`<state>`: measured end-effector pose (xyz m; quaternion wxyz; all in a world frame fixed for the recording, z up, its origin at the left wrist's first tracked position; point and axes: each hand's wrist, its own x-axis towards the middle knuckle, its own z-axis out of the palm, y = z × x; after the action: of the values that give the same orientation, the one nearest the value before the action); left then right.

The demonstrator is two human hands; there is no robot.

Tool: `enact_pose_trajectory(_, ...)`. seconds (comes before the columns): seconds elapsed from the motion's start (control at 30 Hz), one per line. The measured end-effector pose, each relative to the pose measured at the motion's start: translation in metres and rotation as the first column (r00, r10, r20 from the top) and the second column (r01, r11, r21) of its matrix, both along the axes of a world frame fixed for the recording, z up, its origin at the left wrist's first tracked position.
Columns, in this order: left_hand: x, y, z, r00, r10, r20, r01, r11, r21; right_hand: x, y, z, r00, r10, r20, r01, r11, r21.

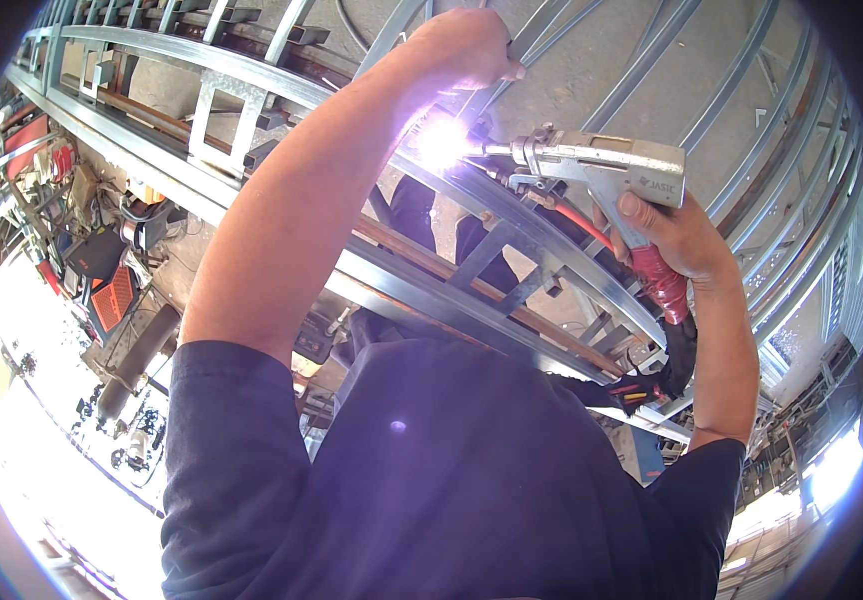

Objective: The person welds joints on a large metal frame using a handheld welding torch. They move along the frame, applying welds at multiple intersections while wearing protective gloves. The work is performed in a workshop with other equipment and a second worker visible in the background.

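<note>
My right hand (667, 228) is wrapped around the red-taped grip of a welding gun (607, 160), which has a white and grey body. Its narrow nozzle points left. Right in front of the tip, a glaring white-violet light (440, 140) burns on the metal frame (542, 232) and hides the spot it touches. Beyond the glare, my left hand (464, 48) is closed at a grey metal bar (540, 25), its thumb towards the right; the hand covers most of the grip. A dark cable bundle (680, 355) hangs from the gun's handle.
Long curved metal tubes (732, 95) run across the right side. At the left, a railing-like frame carries a rectangular metal plate with an opening (224, 125). Farther left lie an orange-and-black case (112, 298) and mixed equipment. Strong daylight washes out the lower left.
</note>
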<state>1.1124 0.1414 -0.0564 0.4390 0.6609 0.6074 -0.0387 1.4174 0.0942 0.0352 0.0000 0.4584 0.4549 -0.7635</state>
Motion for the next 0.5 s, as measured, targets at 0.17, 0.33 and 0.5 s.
enact_pose_trajectory(0.17,0.001,0.005,0.006,1.000,-0.006,0.009,0.007,0.998,-0.055,0.003,-0.001,0.001,1.000,0.000,0.023,0.000,1.000,-0.016)
enact_pose_trajectory(0.33,0.002,0.012,0.005,0.999,-0.018,-0.038,0.013,0.992,-0.122,0.004,-0.001,0.002,0.999,0.012,0.038,-0.011,1.000,-0.018)
enact_pose_trajectory(0.5,0.003,0.001,0.000,0.998,-0.001,-0.059,0.001,1.000,-0.004,0.002,-0.002,0.005,1.000,-0.023,0.005,0.023,1.000,-0.007)
